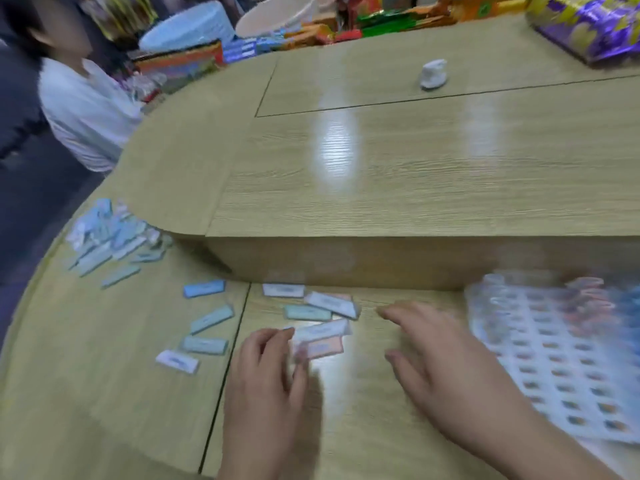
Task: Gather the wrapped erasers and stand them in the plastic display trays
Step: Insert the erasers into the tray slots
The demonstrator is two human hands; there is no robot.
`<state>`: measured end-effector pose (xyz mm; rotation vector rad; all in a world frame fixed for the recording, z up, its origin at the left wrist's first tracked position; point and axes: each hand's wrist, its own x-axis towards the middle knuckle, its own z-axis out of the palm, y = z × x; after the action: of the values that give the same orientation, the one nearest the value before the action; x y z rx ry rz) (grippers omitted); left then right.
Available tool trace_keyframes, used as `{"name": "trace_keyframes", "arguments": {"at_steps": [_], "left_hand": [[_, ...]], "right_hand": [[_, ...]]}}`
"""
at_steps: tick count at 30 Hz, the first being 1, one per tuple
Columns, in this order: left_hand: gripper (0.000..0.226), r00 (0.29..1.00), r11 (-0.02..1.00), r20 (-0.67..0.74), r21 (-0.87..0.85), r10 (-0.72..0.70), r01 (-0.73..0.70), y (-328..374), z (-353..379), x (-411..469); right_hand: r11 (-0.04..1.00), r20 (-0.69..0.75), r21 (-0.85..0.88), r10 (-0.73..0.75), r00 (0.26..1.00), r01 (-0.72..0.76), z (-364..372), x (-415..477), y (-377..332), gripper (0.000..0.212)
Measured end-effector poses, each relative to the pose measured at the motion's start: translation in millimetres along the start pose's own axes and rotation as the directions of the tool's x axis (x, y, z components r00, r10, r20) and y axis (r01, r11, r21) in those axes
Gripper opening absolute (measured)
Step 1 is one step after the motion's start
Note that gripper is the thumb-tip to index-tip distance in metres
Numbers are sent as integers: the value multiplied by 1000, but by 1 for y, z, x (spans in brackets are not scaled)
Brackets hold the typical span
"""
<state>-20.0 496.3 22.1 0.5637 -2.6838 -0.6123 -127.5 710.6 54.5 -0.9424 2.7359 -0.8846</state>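
Currently L hand [266, 372] has fingertips on a pink wrapped eraser [323, 348] among loose ones on the lower wooden counter [104, 393]; grip unclear, too blurred. R hand [446, 372], apart from it, hovers spread w/ nothing held, beside the clear plastic display tray [554, 358]. Behind, a raised counter tier [381, 261] walls off the back; another eraser heap [110, 233] lies far left.

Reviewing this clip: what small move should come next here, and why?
Probably the open, empty right hand should slide left to the white eraser nearby and draw it toward the pink eraser that the left hand touches: several erasers lie loose there, and the tray waits at the right.
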Motion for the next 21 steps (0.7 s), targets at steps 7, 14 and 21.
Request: {"name": "trace_keyframes", "arguments": {"at_steps": [7,14,21], "left_hand": [[49,980,999,195,-11,-34,37,-21,6,20],[25,952,998,304,-45,-38,54,-12,9,48],[18,931,995,363,-76,-32,64,6,7,62]], "right_hand": [[983,82,-107,161,984,-152,53,65,-24,35],[965,7,-136,229,974,-226,62,69,-19,30],[896,-92,323,350,932,-304,35,53,-14,27]]}}
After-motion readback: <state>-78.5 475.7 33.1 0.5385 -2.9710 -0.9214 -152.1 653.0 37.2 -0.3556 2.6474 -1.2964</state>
